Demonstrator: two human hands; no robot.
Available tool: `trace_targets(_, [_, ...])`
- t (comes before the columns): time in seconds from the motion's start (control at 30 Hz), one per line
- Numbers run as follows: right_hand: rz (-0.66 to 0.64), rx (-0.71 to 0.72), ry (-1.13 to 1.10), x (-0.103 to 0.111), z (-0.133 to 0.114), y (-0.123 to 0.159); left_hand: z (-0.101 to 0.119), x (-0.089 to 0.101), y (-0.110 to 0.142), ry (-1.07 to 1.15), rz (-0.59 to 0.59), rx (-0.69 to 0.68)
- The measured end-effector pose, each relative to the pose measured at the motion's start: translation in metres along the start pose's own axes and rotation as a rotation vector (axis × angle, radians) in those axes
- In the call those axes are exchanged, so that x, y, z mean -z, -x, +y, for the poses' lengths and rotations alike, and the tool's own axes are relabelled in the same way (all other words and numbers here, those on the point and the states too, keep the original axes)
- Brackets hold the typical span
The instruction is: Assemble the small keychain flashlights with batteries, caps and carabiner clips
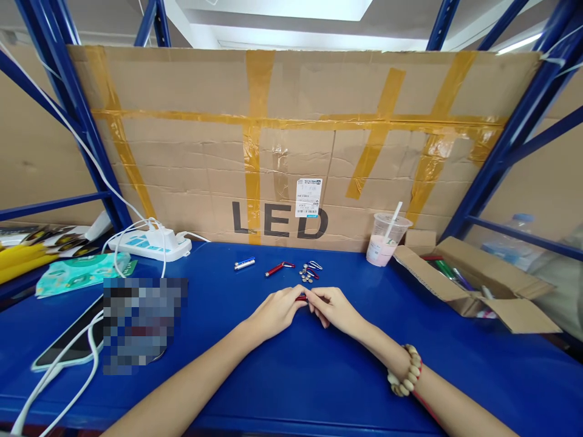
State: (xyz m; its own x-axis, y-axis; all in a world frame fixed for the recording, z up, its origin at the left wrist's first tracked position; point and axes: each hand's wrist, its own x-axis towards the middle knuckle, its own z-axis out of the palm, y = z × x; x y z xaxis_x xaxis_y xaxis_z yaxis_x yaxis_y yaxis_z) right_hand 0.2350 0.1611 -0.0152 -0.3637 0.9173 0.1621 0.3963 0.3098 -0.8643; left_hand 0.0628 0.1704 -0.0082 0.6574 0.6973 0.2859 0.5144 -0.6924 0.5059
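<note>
Over the middle of the blue table, my left hand [283, 308] is closed around a small red metal tube [301, 298], most of it hidden by fingers. Fingertips of my right hand [334, 308] meet the left ones in a pinch at the tube's end. Just beyond them lie several small silver button cells [306, 278] and a silver carabiner clip [314, 265] beside a red piece. A red pen-like mini flashlight [274, 270] with a clip on its end is a little to the left. Farther left rests a blue and silver one [245, 264].
Right of centre stands a plastic cup [385, 243] with pink drink and straw, near an open cardboard box [449, 267] of coloured tubes. At left are a power strip [155, 243], a teal wipes pack [82, 273], a phone [68, 337] and white cables. Cardboard [200, 176] walls the back.
</note>
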Motion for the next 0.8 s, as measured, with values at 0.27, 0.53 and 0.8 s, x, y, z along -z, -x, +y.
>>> trace_targets(0.27, [0.039, 0.003, 0.114, 0.007, 0.005, -0.004, -0.002, -0.004, -0.005, -0.037, 0.107, 0.027])
trace_targets(0.53, [0.429, -0.041, 0.598, 0.039, 0.005, -0.008, -0.012, -0.003, -0.013, 0.340, 0.417, 0.295])
trace_targets(0.8, [0.166, 0.082, 0.867, 0.034, 0.027, -0.010, -0.017, -0.007, -0.017, 0.569, 0.482, 0.378])
